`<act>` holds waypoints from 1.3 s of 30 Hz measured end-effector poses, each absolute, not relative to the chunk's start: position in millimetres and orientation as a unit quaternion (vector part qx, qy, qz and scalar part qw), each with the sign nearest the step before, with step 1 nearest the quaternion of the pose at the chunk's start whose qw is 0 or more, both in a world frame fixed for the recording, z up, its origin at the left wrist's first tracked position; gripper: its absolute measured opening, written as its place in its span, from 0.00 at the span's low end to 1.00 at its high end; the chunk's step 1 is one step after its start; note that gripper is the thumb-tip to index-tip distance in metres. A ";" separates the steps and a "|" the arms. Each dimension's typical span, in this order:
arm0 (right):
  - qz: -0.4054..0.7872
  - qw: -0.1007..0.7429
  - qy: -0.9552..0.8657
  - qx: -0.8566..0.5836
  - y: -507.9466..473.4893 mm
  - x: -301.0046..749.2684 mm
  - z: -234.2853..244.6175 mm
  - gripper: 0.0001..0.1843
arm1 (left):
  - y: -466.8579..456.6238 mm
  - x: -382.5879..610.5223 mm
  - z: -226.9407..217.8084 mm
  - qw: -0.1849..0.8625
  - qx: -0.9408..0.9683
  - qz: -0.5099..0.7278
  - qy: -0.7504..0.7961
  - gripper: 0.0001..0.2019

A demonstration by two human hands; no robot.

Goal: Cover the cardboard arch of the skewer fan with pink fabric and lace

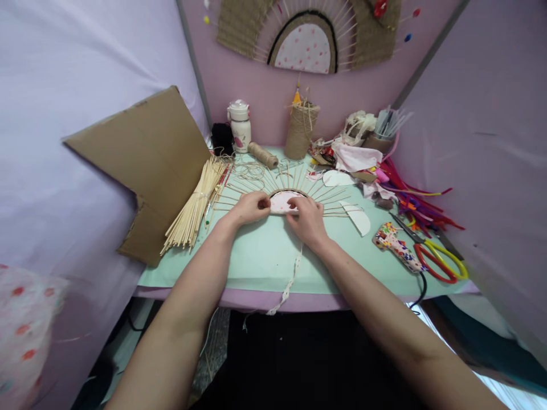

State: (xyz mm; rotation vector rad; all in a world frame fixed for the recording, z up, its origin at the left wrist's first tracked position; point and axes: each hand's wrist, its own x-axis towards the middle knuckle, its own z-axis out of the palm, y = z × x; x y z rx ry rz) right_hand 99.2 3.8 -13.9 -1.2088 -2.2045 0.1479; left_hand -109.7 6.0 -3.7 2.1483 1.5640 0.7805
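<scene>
In the head view, a fabric-covered half circle point(282, 201) with pink spots lies on the table, thin sticks point(252, 185) fanning out from its dark curved rim. My left hand point(252, 207) is closed at its left end, thumb and fingertips pinched on the edge. My right hand point(307, 221) is on the right part of it, fingers curled and thumb tip near the spotted fabric. A white lace trim point(290, 285) runs from beneath my right hand down over the table's front edge; its upper end is hidden. What exactly the right fingertips pinch is small and partly covered.
Left stand bundled wooden sticks point(194, 208) and bent cardboard point(145, 148). Behind are a bottle point(240, 126), a twine roll point(262, 155) and a large twine cone point(301, 130). Right lie white half circles point(356, 218), a patterned glue gun point(397, 247), scissors point(440, 259) and pipe cleaners point(410, 196).
</scene>
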 end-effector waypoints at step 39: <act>0.045 0.316 -0.817 -0.481 15.5 136.5 -20.7 0.14 | 3.0 -59.2 -11.3 0.032 0.815 0.280 0.506 0.09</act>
